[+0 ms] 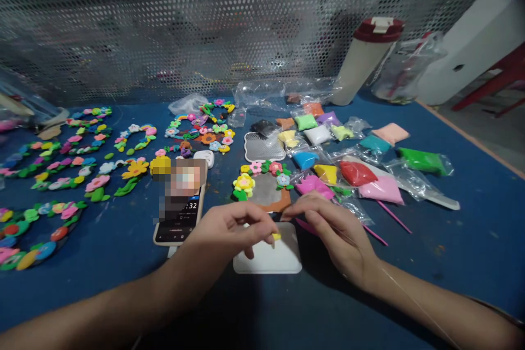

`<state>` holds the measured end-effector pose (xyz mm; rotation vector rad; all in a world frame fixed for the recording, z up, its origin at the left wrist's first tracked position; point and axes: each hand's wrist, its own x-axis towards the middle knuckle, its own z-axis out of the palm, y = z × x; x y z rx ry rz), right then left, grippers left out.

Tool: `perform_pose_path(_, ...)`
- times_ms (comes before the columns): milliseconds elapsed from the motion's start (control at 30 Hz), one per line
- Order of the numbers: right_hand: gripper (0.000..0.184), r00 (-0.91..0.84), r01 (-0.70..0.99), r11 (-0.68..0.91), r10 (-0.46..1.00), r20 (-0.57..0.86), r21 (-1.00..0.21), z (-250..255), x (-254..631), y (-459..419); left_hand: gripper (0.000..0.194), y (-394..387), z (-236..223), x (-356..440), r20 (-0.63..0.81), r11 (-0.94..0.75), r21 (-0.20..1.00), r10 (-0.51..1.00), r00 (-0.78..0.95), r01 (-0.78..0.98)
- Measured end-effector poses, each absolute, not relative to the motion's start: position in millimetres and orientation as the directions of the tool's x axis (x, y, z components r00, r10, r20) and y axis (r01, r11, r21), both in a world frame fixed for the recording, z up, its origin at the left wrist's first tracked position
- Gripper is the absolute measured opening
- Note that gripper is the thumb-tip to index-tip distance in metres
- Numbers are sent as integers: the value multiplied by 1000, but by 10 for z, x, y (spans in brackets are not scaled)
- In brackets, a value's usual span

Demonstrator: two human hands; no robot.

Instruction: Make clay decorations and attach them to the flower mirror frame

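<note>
Hands: two, bare. Left hand (241, 229): thumb and fingers pinched on a small yellow piece (276, 237), held over a white board (268, 265). Right hand (344, 240): fingers loosely curved, thumb apart from the index finger, fingertips near the lower edge of a flower-trimmed frame; whether it grasps anything cannot be told.

Flower-trimmed frame (245, 184): one, lying just beyond the white board; grey centre, brown section at lower right, yellow, pink and blue flowers, green leaves.

White-edged plate (264, 147): one, just beyond the frame.

Clear packets (318, 134): many, to the right of the frame and beyond it, with contents in green, white, red, pink, blue, yellow, purple and other colours.

Pink sticks (394, 216): two, to the right of the right hand.

Phone (177, 233): one, screen lit and partly blurred, beside the left forearm. White case (204, 159): one, at the phone's upper end.

Floral rings (45, 251): several, multicoloured, across the left side.

Tumbler (361, 63): one, pale body, dark red lid, at the back right.

Table (463, 262): blue, beneath all. Perforated screen (164, 27): behind.
</note>
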<state>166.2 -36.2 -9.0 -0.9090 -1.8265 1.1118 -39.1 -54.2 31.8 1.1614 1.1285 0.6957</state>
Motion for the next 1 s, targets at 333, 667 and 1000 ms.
perform_pose_path(333, 24, -315, 125, 119, 946, 75, -985, -85, 1700, -305, 19, -282, 265, -335, -465, 493, 870, 825, 320, -5)
perform_pose_path(667, 30, -389, 200, 112, 921, 26, -973, -85, 1712, -303, 24, -284, 243, -326, -531, 562, 827, 792, 302, -19)
perform_pose_path(1000, 32, -411, 274, 115, 912, -7, -955, -86, 1717, -306, 30, -301, 213, -333, -542, 576, 817, 788, 290, -38)
